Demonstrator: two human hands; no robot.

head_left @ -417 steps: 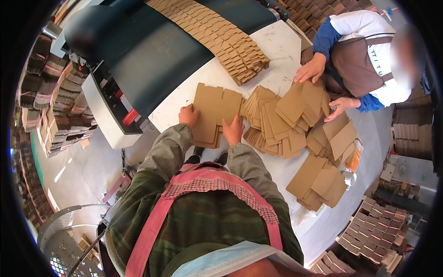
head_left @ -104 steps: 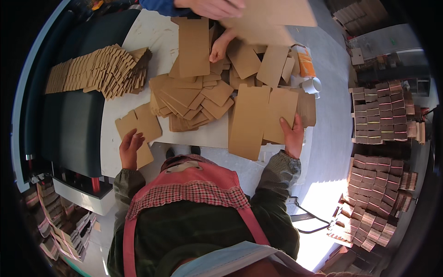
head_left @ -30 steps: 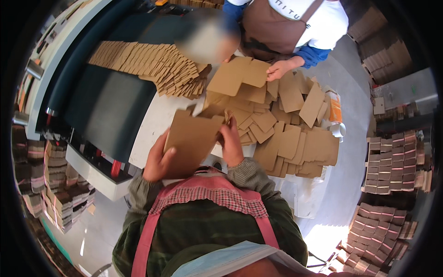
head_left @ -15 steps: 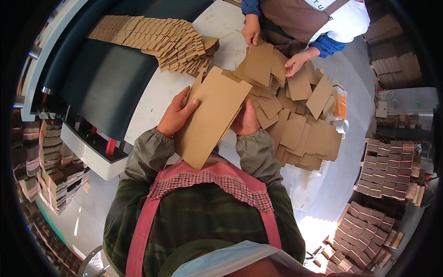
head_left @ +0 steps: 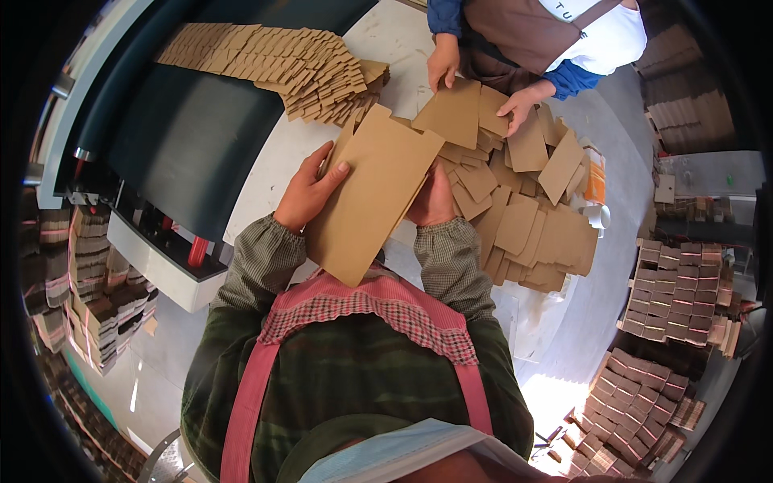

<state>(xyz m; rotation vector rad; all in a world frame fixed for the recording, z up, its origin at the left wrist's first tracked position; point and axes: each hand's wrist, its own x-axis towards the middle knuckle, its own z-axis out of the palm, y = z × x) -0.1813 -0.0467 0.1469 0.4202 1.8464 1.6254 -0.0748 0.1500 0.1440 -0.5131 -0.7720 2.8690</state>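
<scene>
Between my two hands, tilted in front of my chest, is a stack of flat brown cardboard pieces (head_left: pixel 372 193). My left hand (head_left: pixel 310 189) grips its left edge, thumb lying on the top face. On the opposite edge my right hand (head_left: pixel 435 198) is closed, its fingers partly hidden by the stack. Just beyond it, overlapping cardboard pieces (head_left: pixel 314 72) run in a shingled row off a dark conveyor belt (head_left: pixel 173 121) onto the white table (head_left: pixel 270 165). To the right a loose heap of cardboard pieces (head_left: pixel 523 229) spreads over the table.
Across the table a co-worker's hands (head_left: pixel 519 105) handle cardboard at the heap's far side. A white roll (head_left: pixel 596 216) and an orange item (head_left: pixel 594 179) lie at the heap's right. Bundled cardboard stacks (head_left: pixel 672 290) stand on the right, with more bundles (head_left: pixel 93 298) at left.
The stack in my hands has shifted slightly up and to the right in view, still held by both. The co-worker's hands have moved a little, and a cardboard piece under them has turned.
</scene>
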